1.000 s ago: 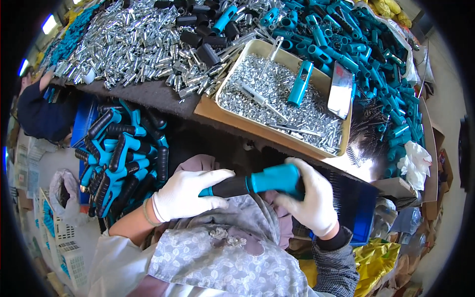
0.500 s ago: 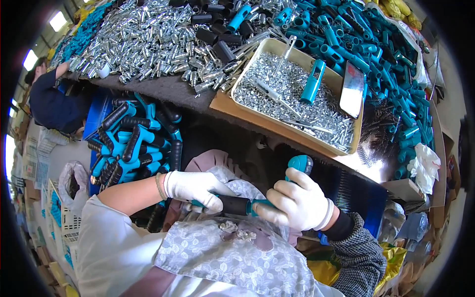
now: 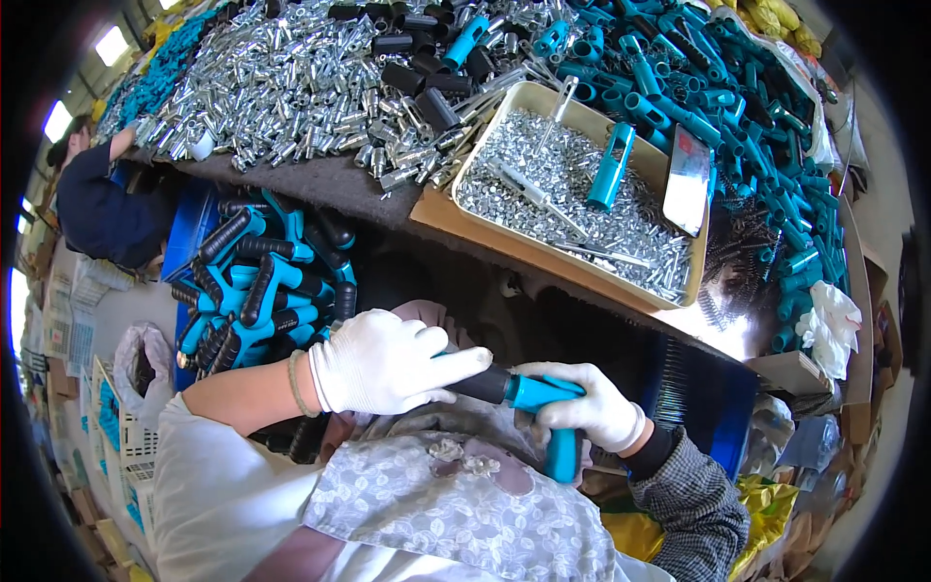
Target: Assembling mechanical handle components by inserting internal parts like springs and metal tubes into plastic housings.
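A teal, pistol-shaped tool body (image 3: 560,456) with a black cylindrical end (image 3: 485,384) lies across my lap, its teal grip pointing down toward me. My right hand (image 3: 593,405), in a white glove, is closed round the teal part. My left hand (image 3: 386,367), gloved too, grips the black end, with its index finger stretched along it. The far tip of the black end is hidden under the left hand. Beyond my hands stands a cream tray (image 3: 567,267) of small silver metal parts, with a teal tube (image 3: 611,167) lying on them.
Left of my hands, a blue bin (image 3: 191,228) holds several similar teal-and-black tool bodies (image 3: 257,291). Silver metal pieces (image 3: 281,78) and teal tubes (image 3: 679,78) are heaped across the bench. Dark springs (image 3: 727,257) lie right of the tray. Another person (image 3: 109,204) works at far left.
The tool body has turned over: its grip pointed up and away, and now points down toward me. My left hand rose and moved over the black end; my right hand changed its hold.
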Motion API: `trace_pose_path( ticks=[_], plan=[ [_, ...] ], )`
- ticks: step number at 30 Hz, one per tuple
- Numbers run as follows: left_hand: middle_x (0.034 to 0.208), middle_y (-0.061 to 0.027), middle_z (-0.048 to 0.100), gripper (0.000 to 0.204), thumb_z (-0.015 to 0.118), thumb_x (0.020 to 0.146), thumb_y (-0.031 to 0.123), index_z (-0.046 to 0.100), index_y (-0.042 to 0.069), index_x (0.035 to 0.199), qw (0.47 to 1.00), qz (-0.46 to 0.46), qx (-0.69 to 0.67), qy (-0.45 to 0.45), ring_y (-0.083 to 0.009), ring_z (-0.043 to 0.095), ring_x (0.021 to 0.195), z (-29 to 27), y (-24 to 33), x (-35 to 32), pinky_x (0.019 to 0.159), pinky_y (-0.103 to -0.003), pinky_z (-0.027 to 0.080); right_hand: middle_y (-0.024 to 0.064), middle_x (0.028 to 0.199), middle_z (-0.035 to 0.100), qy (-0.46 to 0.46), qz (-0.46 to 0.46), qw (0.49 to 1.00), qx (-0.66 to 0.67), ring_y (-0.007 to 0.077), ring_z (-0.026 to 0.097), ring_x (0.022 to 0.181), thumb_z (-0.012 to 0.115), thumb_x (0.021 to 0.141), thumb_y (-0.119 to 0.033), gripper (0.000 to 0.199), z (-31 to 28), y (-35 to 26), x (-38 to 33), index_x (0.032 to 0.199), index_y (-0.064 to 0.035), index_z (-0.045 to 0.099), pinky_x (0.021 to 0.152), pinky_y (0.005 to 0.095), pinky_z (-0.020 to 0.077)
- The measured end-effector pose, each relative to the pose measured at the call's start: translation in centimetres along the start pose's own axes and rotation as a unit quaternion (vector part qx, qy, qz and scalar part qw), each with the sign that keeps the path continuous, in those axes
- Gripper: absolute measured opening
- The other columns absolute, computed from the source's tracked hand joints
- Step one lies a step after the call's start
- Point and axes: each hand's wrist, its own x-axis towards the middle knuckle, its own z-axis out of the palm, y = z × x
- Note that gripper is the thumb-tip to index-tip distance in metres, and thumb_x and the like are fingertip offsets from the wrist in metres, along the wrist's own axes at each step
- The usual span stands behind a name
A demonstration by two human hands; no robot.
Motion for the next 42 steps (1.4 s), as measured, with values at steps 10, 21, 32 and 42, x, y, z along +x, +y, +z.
trace_pose_path(
  ticks=[10,21,32,42],
  plan=[
    [0.093,-0.0117,0.071,0.061,0.069,0.086,0.049,0.057,0.017,0.136,0.898,-0.058,-0.421,-0.116,-0.0299,0.070,0.081,2.9,-2.6,-0.7,0.069,-0.039,0.056,0.0111,0.083,0.064,0.034,-0.347,0.686,-0.639,0.0282,0.066,0.070,0.073,0.073,-0.012,0.050,1.4,-1.8,0.5,0.123,-0.0094,0.063,0.062,0.0368,0.0538],
    [0.081,-0.0100,0.064,0.047,0.068,0.084,0.040,0.058,0.014,0.122,0.975,-0.178,-0.078,-0.111,-0.0291,0.068,0.066,0.0,-2.2,0.5,0.054,-0.039,0.054,0.0225,0.149,0.044,0.175,-0.393,0.899,0.082,0.0302,0.045,0.137,0.042,0.105,-0.037,0.059,2.6,-1.3,1.2,0.145,0.0061,0.040,0.116,0.0443,0.0323],
    [0.082,-0.0045,0.062,0.054,0.076,0.076,0.040,0.062,0.016,0.122,0.983,-0.102,-0.142,0.048,-0.0253,0.066,0.066,0.6,0.3,-0.9,0.055,-0.035,0.052,0.0247,0.127,0.061,0.062,-0.103,0.973,0.198,0.0299,0.063,0.115,0.055,0.100,-0.035,0.058,2.6,-0.9,0.3,0.135,0.0106,0.049,0.100,0.0400,0.0494],
    [0.088,-0.0057,0.063,0.059,0.079,0.072,0.037,0.060,0.015,0.124,0.980,-0.142,-0.107,0.085,-0.0249,0.066,0.068,2.0,-0.2,-1.8,0.054,-0.034,0.051,0.0221,0.122,0.064,0.076,-0.030,0.991,0.106,0.0293,0.068,0.104,0.071,0.089,-0.034,0.073,0.0,-1.7,-1.4,0.141,0.0093,0.043,0.090,0.0355,0.0557]
  ],
)
